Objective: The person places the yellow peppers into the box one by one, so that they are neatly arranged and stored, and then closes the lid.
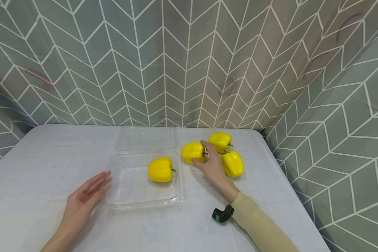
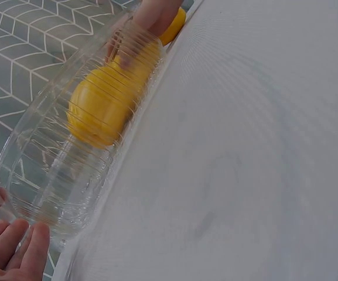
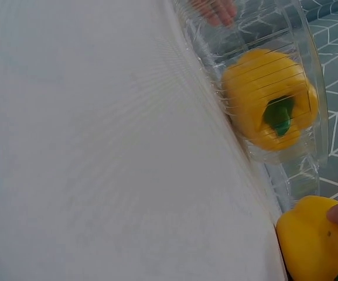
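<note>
My right hand (image 1: 215, 168) pinched a pepper (image 1: 190, 152) between thumb and fingers, just below the frame's centre; it lay on its side, stem (image 1: 205, 153) pointing right, long axis roughly level. My left hand (image 1: 85, 196), lower left, held its fingers nearly straight at the left edge of the clear box (image 1: 123, 182) on the tabletop (image 1: 44, 161). The boxed pepper (image 1: 160, 170) also pointed its stem right. Farther right, the upper pepper (image 1: 219, 141) pointed right, the lower pepper (image 1: 233, 164) up and left.
</note>
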